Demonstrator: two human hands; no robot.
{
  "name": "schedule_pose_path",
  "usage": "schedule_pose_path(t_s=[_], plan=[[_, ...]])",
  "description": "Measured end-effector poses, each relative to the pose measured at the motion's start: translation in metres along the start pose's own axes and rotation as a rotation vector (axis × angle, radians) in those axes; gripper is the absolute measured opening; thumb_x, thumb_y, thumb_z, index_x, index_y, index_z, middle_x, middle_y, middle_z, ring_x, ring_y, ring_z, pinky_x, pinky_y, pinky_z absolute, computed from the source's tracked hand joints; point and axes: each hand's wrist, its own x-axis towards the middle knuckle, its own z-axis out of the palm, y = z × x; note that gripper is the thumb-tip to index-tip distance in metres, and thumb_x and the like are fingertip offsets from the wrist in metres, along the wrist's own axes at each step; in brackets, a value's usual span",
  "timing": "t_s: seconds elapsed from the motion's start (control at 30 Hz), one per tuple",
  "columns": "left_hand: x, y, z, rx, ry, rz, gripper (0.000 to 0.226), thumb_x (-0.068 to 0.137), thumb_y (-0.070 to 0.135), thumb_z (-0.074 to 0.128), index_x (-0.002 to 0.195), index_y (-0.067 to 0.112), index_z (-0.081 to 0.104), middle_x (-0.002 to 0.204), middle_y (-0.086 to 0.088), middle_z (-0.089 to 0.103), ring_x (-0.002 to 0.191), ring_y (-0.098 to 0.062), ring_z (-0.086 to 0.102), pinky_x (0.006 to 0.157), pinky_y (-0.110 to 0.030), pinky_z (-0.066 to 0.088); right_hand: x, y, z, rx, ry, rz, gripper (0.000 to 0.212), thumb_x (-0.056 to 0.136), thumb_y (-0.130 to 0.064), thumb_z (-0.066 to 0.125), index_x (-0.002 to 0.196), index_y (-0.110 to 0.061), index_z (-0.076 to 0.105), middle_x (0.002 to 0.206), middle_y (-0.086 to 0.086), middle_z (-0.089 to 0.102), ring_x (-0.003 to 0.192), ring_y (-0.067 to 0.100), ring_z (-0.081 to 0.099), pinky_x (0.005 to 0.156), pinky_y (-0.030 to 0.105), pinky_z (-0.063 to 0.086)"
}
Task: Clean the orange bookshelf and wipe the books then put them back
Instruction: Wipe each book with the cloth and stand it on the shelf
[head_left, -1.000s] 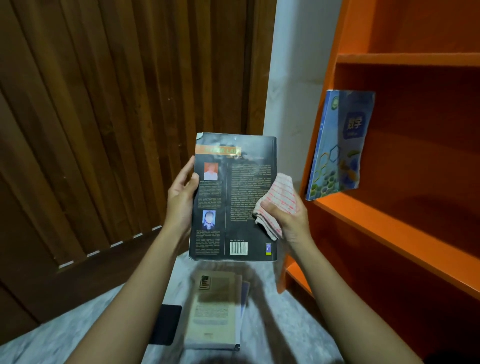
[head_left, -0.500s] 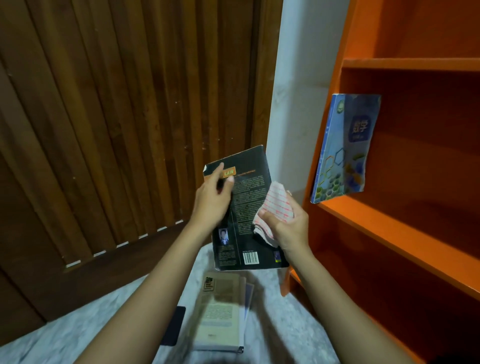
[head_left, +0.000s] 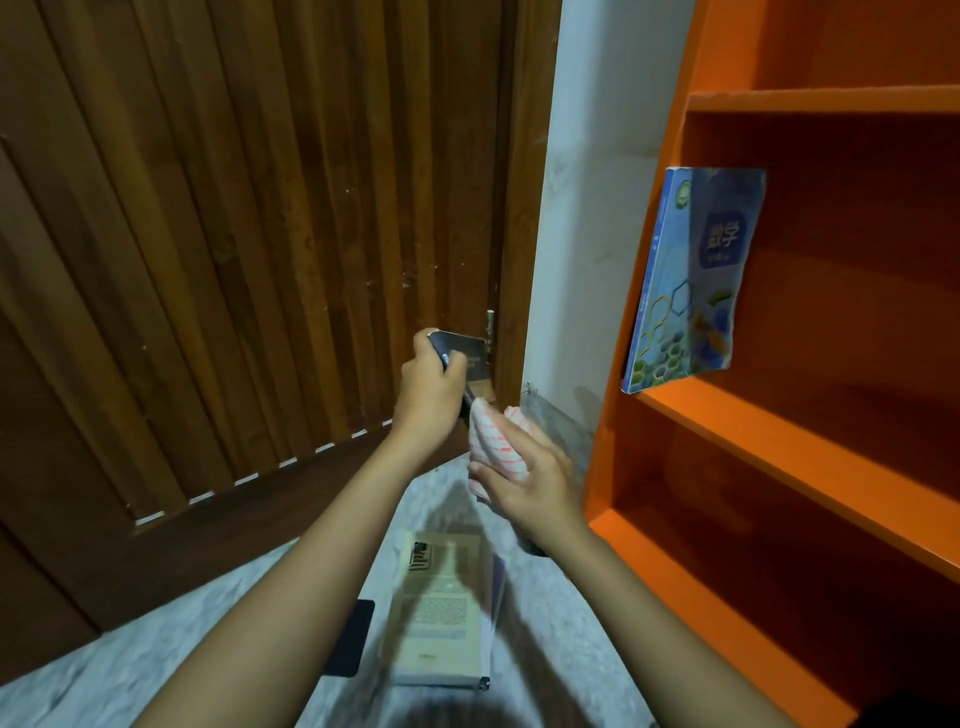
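Dark paperback book (head_left: 465, 358): gripped edge-on in my left hand (head_left: 428, 397). Pink-striped white cloth (head_left: 496, 441): clutched in my right hand (head_left: 530, 486), against the book. Blue textbook (head_left: 691, 280): upright on orange wooden bookshelf (head_left: 779, 441)

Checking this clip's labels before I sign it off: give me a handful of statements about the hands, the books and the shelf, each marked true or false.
1. The left hand grips a dark book. True.
2. The right hand is empty. False: it holds a pink-striped cloth bunched against the dark book.
3. A blue book lies flat on the floor. False: it stands upright at the left end of a shelf of the orange bookshelf.
4. A pale book lies on the floor below the arms, on top of another. True.
5. The shelf holding the blue book is packed with books. False: no other book shows on it.
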Motion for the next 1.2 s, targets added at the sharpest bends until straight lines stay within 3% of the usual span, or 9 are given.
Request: schedule_pose_path(t_s=[0.1, 0.2, 0.4, 0.57, 0.7, 0.93, 1.03, 1.13, 1.2], plan=[[-0.001, -0.006, -0.002, -0.201, 0.074, -0.021, 0.027, 0.1, 0.017, 0.039, 0.126, 0.011, 0.039, 0.109, -0.008, 0.056, 0.103, -0.023, 0.06, 0.085, -0.038, 0.054, 0.006, -0.001, -0.004, -0.063, -0.093, -0.017, 0.061, 0.079, -0.041, 0.066, 0.133, -0.05, 0.041, 0.126, -0.009, 0.049, 0.118, 0.006, 0.047, 0.094, 0.018, 0.041], [-0.001, -0.007, -0.006, -0.358, 0.111, -0.006, 0.03, 0.1, 0.02, 0.039, 0.13, 0.016, 0.038, 0.107, -0.003, 0.06, 0.1, -0.018, 0.063, 0.083, -0.039, 0.056, 0.013, 0.002, -0.008, 0.012, -0.014, 0.064, 0.049, 0.086, -0.032, 0.065, 0.133, -0.029, 0.051, 0.13, -0.008, 0.047, 0.121, 0.001, 0.038, 0.088, -0.004, 0.027], [-0.011, -0.002, -0.008, -0.515, 0.151, 0.054, 0.03, 0.1, 0.019, 0.038, 0.13, 0.021, 0.038, 0.101, 0.007, 0.061, 0.084, -0.001, 0.066, 0.066, -0.016, 0.055, 0.03, -0.009, -0.029, 0.081, 0.271, 0.168, 0.038, 0.093, -0.024, 0.054, 0.129, -0.011, 0.054, 0.132, 0.012, 0.049, 0.104, -0.001, 0.043, 0.071, -0.009, 0.028], [-0.021, 0.01, 0.002, -0.52, 0.094, 0.128, 0.034, 0.1, 0.015, 0.037, 0.134, 0.02, 0.04, 0.115, 0.005, 0.057, 0.096, -0.003, 0.063, 0.074, -0.018, 0.054, 0.055, -0.048, -0.019, -0.192, 0.216, -0.151, 0.061, 0.089, -0.064, 0.027, 0.136, -0.03, 0.046, 0.108, 0.007, 0.049, 0.093, 0.015, 0.051, 0.065, 0.021, 0.046], [-0.021, 0.021, -0.007, -0.613, 0.07, 0.176, 0.034, 0.1, 0.012, 0.037, 0.133, 0.016, 0.041, 0.117, 0.002, 0.056, 0.094, -0.003, 0.064, 0.073, -0.018, 0.054, 0.075, -0.055, -0.026, -0.436, 0.29, -0.356, 0.05, 0.094, -0.049, 0.034, 0.134, -0.024, 0.05, 0.11, 0.014, 0.05, 0.094, 0.022, 0.051, 0.058, 0.027, 0.042], [-0.019, 0.032, -0.019, -0.667, 0.053, 0.231, 0.028, 0.1, 0.01, 0.035, 0.127, 0.014, 0.041, 0.1, 0.001, 0.06, 0.081, -0.002, 0.066, 0.063, -0.016, 0.054, 0.09, -0.012, -0.055, -0.059, 0.546, 0.231, 0.036, 0.095, -0.036, 0.049, 0.128, -0.024, 0.058, 0.124, 0.007, 0.048, 0.109, 0.017, 0.051, 0.076, 0.016, 0.033], [-0.015, 0.036, -0.012, -0.671, 0.091, 0.244, 0.026, 0.1, 0.007, 0.034, 0.125, 0.008, 0.041, 0.094, 0.005, 0.061, 0.076, -0.001, 0.065, 0.062, -0.016, 0.053, 0.062, -0.042, -0.031, 0.003, 0.46, -0.051, 0.036, 0.094, -0.033, 0.053, 0.128, -0.023, 0.056, 0.11, 0.0, 0.046, 0.092, 0.001, 0.048, 0.073, 0.007, 0.039], [-0.012, 0.036, -0.011, -0.683, 0.126, 0.244, 0.023, 0.1, 0.006, 0.035, 0.121, 0.006, 0.042, 0.09, 0.009, 0.063, 0.075, 0.0, 0.064, 0.063, -0.016, 0.052, 0.042, -0.04, -0.013, -0.255, 0.271, -0.4, 0.038, 0.091, -0.034, 0.054, 0.127, -0.024, 0.057, 0.104, 0.009, 0.051, 0.091, 0.019, 0.054, 0.067, 0.027, 0.047], [-0.012, 0.035, -0.014, -0.701, 0.114, 0.239, 0.021, 0.1, 0.008, 0.036, 0.12, 0.009, 0.042, 0.095, 0.002, 0.06, 0.076, -0.003, 0.065, 0.064, -0.017, 0.053, 0.045, -0.024, -0.02, -0.26, 0.293, -0.344, 0.039, 0.091, -0.038, 0.051, 0.129, -0.028, 0.054, 0.111, 0.014, 0.051, 0.091, 0.028, 0.057, 0.066, 0.036, 0.051]])
